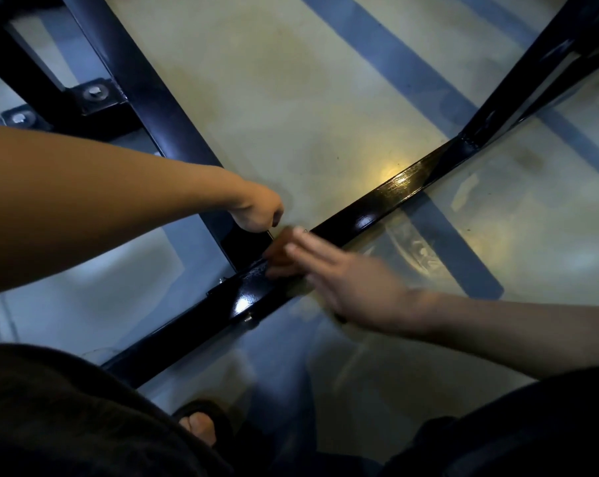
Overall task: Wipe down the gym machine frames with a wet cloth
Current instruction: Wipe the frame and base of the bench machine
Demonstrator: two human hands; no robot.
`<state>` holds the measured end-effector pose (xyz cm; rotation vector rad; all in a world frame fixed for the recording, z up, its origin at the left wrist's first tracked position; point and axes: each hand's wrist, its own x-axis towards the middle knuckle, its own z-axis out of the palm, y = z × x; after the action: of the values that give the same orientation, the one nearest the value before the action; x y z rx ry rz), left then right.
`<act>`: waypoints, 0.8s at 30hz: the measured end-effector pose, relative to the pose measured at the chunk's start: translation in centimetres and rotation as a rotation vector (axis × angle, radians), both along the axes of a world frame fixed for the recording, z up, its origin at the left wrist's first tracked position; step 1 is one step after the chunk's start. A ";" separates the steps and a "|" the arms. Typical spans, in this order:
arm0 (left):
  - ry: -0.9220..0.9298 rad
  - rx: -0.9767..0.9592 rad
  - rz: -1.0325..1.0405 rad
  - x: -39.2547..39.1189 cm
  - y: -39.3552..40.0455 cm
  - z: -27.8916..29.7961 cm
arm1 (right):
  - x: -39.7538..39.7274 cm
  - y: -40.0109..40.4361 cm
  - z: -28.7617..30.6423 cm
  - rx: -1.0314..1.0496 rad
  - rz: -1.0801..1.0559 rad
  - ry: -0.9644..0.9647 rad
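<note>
Right hand [339, 280]: blurred, fingers straight and close together, laid flat over the low black bar [377, 204] — palm down, fingertips at the bar's top face.
Cloth [280, 251]: a brownish patch under the right fingertips, on the bar; too smeared to make out its edges. A paler bit shows under the palm at the bar's near edge — whether it is the same cloth I cannot tell.
Left hand [256, 210]: fingers curled into a fist, knuckles down, just beside the joint where the slanted bar [146, 91] meets the low bar. Whether it grips the frame or anything else cannot be seen; the fingers are turned away.
Low bar: glossy black, runs from lower left to upper right across the floor [291, 80]; bright wet-looking sheen on its top, two small bolts on its near side below the right hand.
Slanted bar: black, comes down from upper left to the joint by the left fist.
Brackets [95, 94]: bolted plates at upper left, on the floor beside a second dark frame piece.
Far strut [532, 70]: black, rises from the low bar's far end toward upper right.
Floor: pale, crossed by dark band shadows, with a yellowish glare spot beside the low bar.
Person: dark clothing at the bottom edge, a foot [198, 428] in a dark sandal between the knees.
</note>
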<state>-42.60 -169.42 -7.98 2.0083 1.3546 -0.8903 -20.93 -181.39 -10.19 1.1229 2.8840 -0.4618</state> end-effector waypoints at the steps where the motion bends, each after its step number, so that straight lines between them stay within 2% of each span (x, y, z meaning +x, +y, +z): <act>1: 0.008 -0.005 0.000 0.3 -0.1 0.1 | -1.0 -0.9 0.1 -0.021 0.101 -0.041; 3: 0.025 -0.005 0.000 0.8 -0.2 0.0 | -1.0 -0.6 0.2 -0.004 0.201 -0.139; 5: 0.040 0.003 0.002 0.8 -0.3 -0.2 | 1.3 1.6 -0.1 0.070 0.121 -0.140; 8: 0.006 0.022 0.057 0.7 -0.4 -0.2 | 6.9 5.9 -0.7 0.128 -0.259 -0.141; 11: -0.138 0.045 0.148 1.3 0.2 0.0 | 10.9 9.4 0.1 0.147 -0.624 -0.112; 13: -0.244 0.097 0.248 2.2 0.8 -0.2 | 10.6 9.9 0.7 0.107 -0.755 -0.101; 15: -0.332 0.134 0.350 3.3 1.1 -0.4 | 8.1 8.2 0.6 0.058 -0.698 -0.035; 17: -0.404 0.162 0.440 4.4 0.9 -0.6 | 5.3 5.1 0.4 0.022 -0.454 0.019; 19: -0.448 0.162 0.498 5.1 0.8 -1.2 | 4.1 2.7 0.2 0.004 -0.171 -0.042; 21: -0.496 0.131 0.576 5.6 0.8 -2.1 | 5.2 3.5 0.2 0.073 -0.019 -0.097; 22: -0.525 0.105 0.618 5.8 0.7 -2.5 | 6.4 4.7 0.0 0.096 -0.019 -0.111; 24: -0.591 0.027 0.710 6.1 0.3 -3.0 | 9.8 7.8 -0.5 0.133 -0.204 -0.108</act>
<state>-36.50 -169.12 -10.94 1.4413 1.5337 0.0427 -11.18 -173.56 -10.64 1.4222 2.7558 -0.2065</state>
